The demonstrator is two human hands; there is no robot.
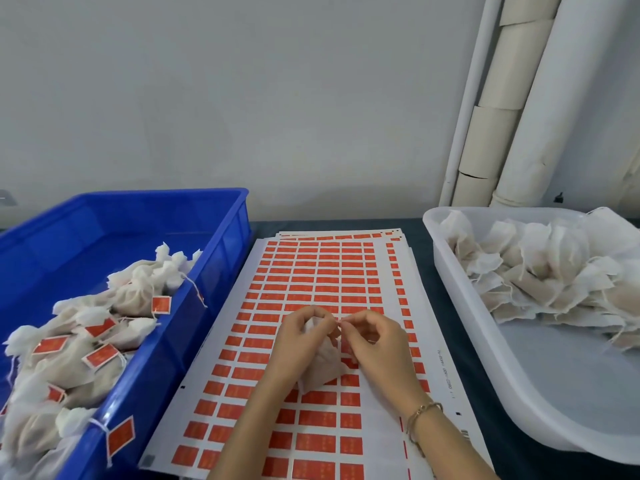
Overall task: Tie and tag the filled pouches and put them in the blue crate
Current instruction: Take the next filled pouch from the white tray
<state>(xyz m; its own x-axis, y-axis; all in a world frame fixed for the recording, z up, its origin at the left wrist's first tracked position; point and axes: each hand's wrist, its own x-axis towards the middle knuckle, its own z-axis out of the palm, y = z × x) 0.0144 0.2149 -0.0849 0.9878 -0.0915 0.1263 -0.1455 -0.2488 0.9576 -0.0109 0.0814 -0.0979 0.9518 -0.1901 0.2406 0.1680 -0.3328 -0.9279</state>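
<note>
A filled white pouch [322, 367] is held above the sheets of red sticker tags [304, 271] in the middle of the table. My left hand [298, 344] grips the pouch round its gathered neck. Just to its right, my right hand [372, 341] pinches the pouch's thin string between thumb and forefinger. The blue crate [214, 237] stands at the left and holds several tied pouches with red tags [100, 327]. One tag [119, 436] hangs over the crate's front rim.
A white plastic tub [460, 306] at the right holds a heap of untied filled pouches [554, 271]. White pipes [512, 98] rise along the wall at the back right. A dark tabletop [422, 247] shows between the tag sheets and the tub.
</note>
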